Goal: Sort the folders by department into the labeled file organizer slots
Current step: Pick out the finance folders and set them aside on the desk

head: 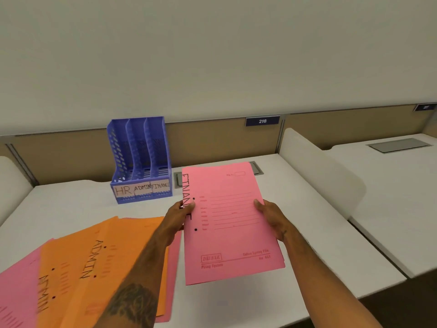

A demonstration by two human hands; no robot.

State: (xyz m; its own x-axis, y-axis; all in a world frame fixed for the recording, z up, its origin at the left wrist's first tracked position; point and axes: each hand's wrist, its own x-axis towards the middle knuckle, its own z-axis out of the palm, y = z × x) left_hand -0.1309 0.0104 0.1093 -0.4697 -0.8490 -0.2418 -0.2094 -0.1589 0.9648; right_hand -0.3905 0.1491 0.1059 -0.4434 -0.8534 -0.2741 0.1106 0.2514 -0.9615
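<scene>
I hold a pink folder (227, 223) marked FINANCE upright above the white desk. My left hand (177, 218) grips its left edge with the thumb on the front. Along the right edge, my right hand (272, 218) grips it the same way. A blue file organizer (139, 159) with three slots stands at the back left, labeled HR, ADMIN and FINANCE from left to right; its slots look empty. A spread pile of orange folders (94, 261) marked ADMIN lies at the front left, with pink folders (16, 280) under it.
The white desk (319, 233) ends at a tan partition at the back with a sign reading 216 (262, 121). A grey cable hatch (256, 168) sits behind the held folder. A white curved divider (314, 166) separates a neighbouring desk on the right.
</scene>
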